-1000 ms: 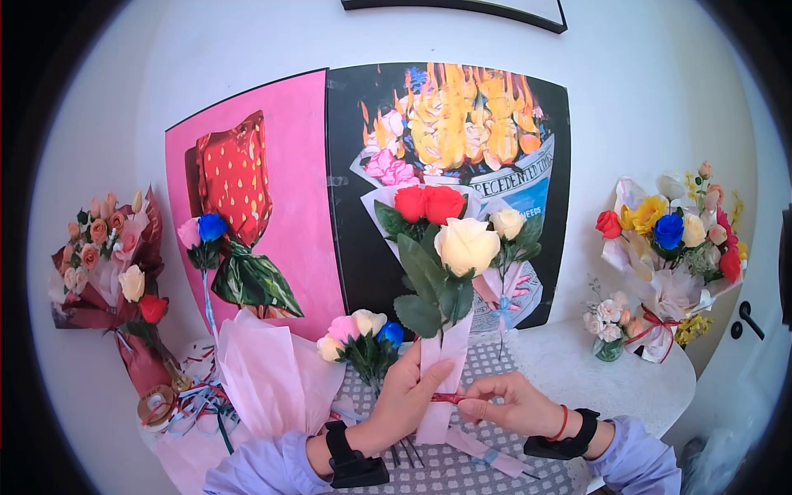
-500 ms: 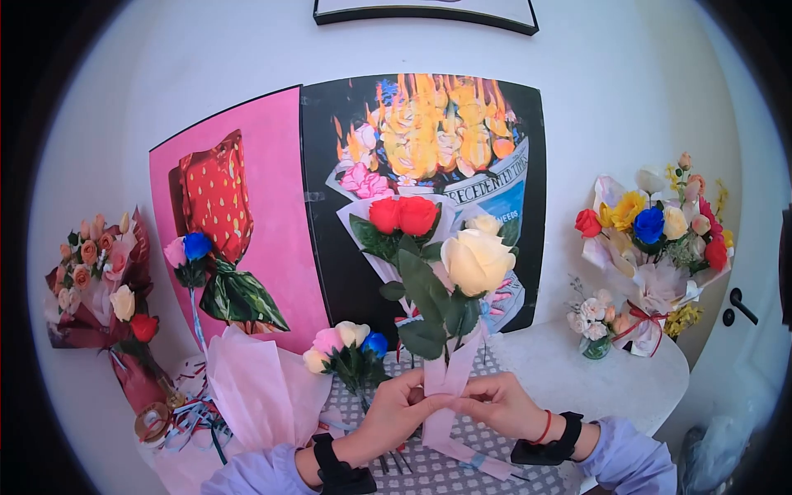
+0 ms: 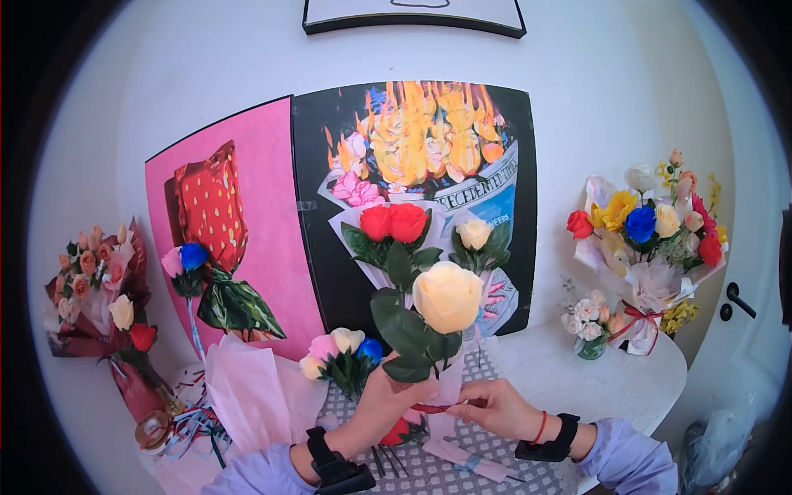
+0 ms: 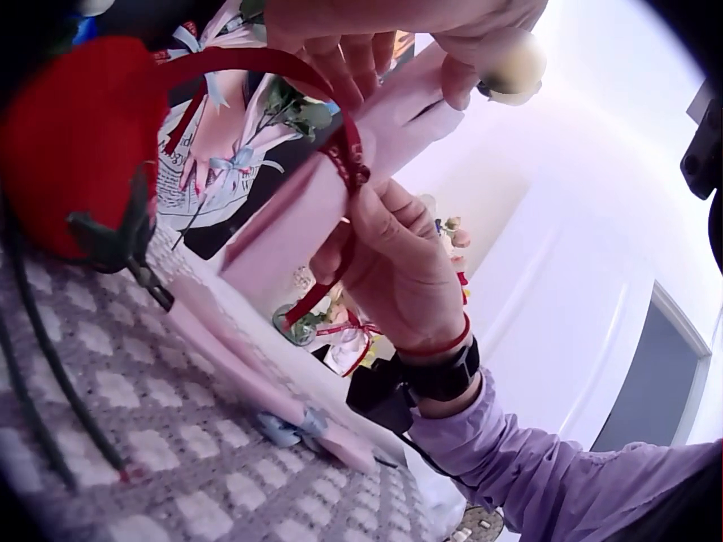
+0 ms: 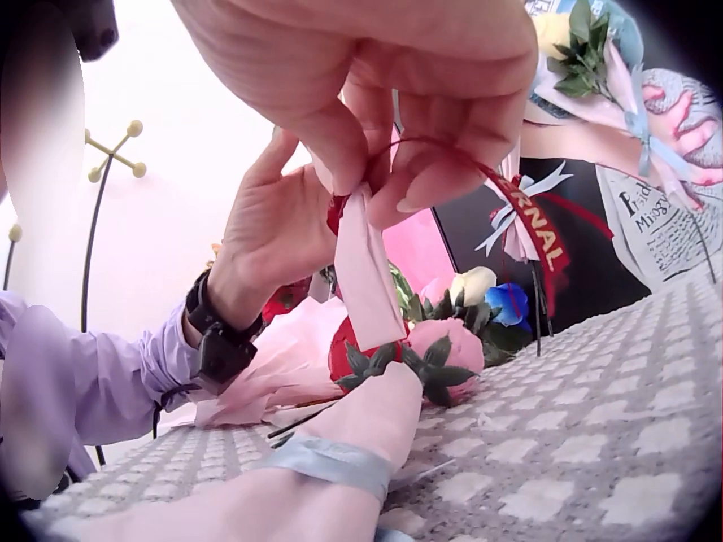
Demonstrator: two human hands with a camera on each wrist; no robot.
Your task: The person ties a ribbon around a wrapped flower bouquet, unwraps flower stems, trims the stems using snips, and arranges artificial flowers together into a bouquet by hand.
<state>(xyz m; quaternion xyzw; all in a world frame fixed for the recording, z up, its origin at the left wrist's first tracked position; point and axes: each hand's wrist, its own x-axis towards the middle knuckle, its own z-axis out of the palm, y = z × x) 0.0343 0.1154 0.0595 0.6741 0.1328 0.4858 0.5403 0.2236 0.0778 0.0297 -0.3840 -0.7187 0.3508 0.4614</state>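
Observation:
Upright in front of me stands a cream rose (image 3: 448, 297) with dark green leaves, its stem wrapped in pale pink paper (image 3: 450, 384). My left hand (image 3: 375, 417) grips this wrapped stem from the left. A dark red ribbon (image 3: 431, 408) crosses the paper, and my right hand (image 3: 499, 410) pinches it between thumb and fingertips. The ribbon's loose end, printed with gold letters, loops out in the right wrist view (image 5: 537, 232). Below the hands lies a small bunch with a red rose (image 4: 79, 153) and a pink rose (image 5: 446, 356), its pink wrap tied with a blue ribbon (image 5: 333, 463).
A patterned grey cloth (image 3: 516, 445) covers part of the white table (image 3: 594, 379). Pink tissue paper (image 3: 260, 388), loose ribbons (image 3: 194, 425) and more roses (image 3: 342, 355) stand at left. Small wrapped roses (image 3: 394, 223) lean at the back; a large bouquet (image 3: 652, 239) is at right.
The cream rose has dipped lower and nearer. My fingertips met on the paper half a second ago; now they are apart, with red ribbon stretched between them. The head view has shifted.

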